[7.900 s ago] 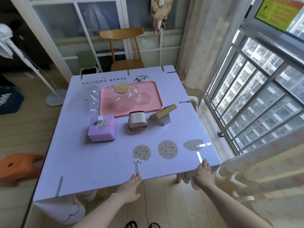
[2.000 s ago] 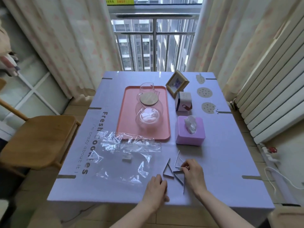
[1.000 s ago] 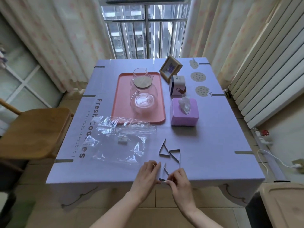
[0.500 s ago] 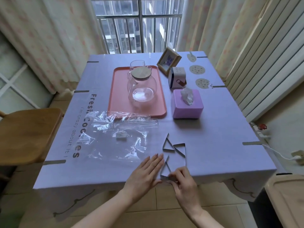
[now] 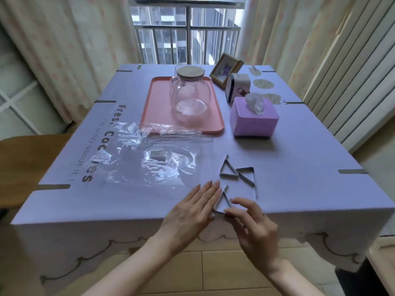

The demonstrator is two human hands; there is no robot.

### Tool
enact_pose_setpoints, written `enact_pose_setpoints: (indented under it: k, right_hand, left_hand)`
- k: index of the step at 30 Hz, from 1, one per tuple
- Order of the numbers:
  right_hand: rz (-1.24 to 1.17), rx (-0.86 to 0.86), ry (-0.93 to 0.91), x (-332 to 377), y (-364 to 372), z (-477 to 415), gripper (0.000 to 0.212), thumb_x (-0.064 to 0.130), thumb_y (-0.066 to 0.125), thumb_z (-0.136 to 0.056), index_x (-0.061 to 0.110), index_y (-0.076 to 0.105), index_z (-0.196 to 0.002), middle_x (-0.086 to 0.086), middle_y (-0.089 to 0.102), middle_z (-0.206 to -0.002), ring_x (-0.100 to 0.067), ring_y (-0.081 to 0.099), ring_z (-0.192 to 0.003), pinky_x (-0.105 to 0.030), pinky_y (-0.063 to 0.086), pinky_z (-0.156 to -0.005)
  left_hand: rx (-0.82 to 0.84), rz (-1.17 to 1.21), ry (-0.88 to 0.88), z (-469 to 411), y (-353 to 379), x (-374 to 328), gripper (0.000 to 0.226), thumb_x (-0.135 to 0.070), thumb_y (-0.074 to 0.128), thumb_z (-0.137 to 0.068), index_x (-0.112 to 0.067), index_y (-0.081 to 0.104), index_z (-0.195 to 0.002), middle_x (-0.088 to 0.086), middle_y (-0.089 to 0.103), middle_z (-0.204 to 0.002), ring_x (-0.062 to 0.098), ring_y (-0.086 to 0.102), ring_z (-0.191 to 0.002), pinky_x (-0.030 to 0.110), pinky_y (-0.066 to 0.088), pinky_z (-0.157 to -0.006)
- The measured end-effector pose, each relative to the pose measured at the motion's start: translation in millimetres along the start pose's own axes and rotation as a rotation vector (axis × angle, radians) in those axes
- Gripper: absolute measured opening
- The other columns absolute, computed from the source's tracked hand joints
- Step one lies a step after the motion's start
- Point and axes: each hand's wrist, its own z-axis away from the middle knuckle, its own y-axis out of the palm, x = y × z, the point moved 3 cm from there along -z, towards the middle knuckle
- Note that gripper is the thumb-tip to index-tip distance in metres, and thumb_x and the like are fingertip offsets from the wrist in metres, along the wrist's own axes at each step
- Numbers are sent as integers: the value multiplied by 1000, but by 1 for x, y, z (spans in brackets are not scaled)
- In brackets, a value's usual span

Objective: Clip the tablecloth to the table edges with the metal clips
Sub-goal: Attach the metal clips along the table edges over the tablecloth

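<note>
Your left grip [image 5: 192, 212] lies flat on the lilac tablecloth [image 5: 299, 157] at the tabletop's near edge. Beside it, your right grip [image 5: 254, 227] pinches a triangular metal clip [image 5: 220, 198]; two spare clips [image 5: 232, 165] lie just beyond.

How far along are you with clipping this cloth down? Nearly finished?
Well along, it seems. Done: left-edge clips and right-edge clips already sit on the tablecloth. In hand: the left hand presses the cloth flat while the right hand pinches a clip at the near edge. Left: spare clips lie loose on top, not yet used.
</note>
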Motion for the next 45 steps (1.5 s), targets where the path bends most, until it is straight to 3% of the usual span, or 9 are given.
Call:
enact_pose_setpoints:
  k: [6,11,15,21,27,33,36,40,45]
  right_hand:
    - [106,-97,-184,-3,4,4,7,17,69,-83,16,75,-87,4,70,-104,-14,63,-70,-20,47,-63]
    - [28,-207,-226,-8,11,5,6,16,71,-83,13,76,-85,3,72,-98,-7,69,-85,-21,52,-67]
    - [9,-276,-248,-10,14,7,8,16,70,-84,11,76,-84,4,72,-96,-7,69,-86,-25,54,-64]
    - [-20,-330,-268,-12,19,10,5,11,70,-84,10,74,-86,4,71,-96,-7,68,-78,-30,53,-54]
    - [76,-278,-333,-11,20,10,11,19,66,-86,10,69,-91,4,70,-102,-4,61,-68,-23,49,-52]
    - [110,-227,-336,-10,16,5,22,33,59,-86,13,66,-88,6,71,-101,7,43,-57,-16,42,-51]
    - [-3,-231,-278,-8,16,5,20,34,63,-84,14,64,-86,9,70,-101,0,52,-53,-23,49,-50]
    - [-416,-237,-92,3,18,10,16,30,64,-83,15,61,-90,7,68,-99,-4,66,-76,-14,53,-63]
    - [-852,-291,96,20,35,21,13,19,68,-78,10,60,-82,-1,71,-96,-13,70,-85,-28,57,-74]
  left_hand:
    - [-23,-14,-2,1,2,1,56,-33,41,-92,-4,39,-140,11,39,-146,22,37,-135,37,36,-109]
    - [-65,-31,-6,1,2,3,63,-36,63,-85,-6,45,-137,8,44,-144,19,43,-132,34,40,-106]
    - [-80,-48,-26,0,3,4,58,-42,41,-88,-8,49,-134,5,50,-139,17,48,-127,30,40,-104]
    - [-75,-70,-65,0,-2,5,61,-48,35,-85,-14,51,-133,-2,52,-137,10,52,-123,22,36,-99]
    - [-87,-34,-67,2,-7,1,63,-48,41,-93,-31,14,-148,-18,15,-154,-2,19,-139,11,17,-104]
    - [-62,-57,-59,2,-8,-1,63,-51,37,-94,-36,8,-148,-23,8,-154,-2,15,-139,22,28,-100]
    - [-20,-18,-69,0,-8,1,60,-50,41,-93,-35,19,-146,-23,15,-153,0,22,-138,26,34,-97]
    - [10,94,-122,-2,-8,5,64,-55,48,-87,-32,28,-143,-12,39,-146,13,42,-126,29,38,-90]
    - [-168,477,-102,0,-14,12,42,-43,45,-87,-18,58,-118,1,66,-114,17,62,-105,42,50,-85]
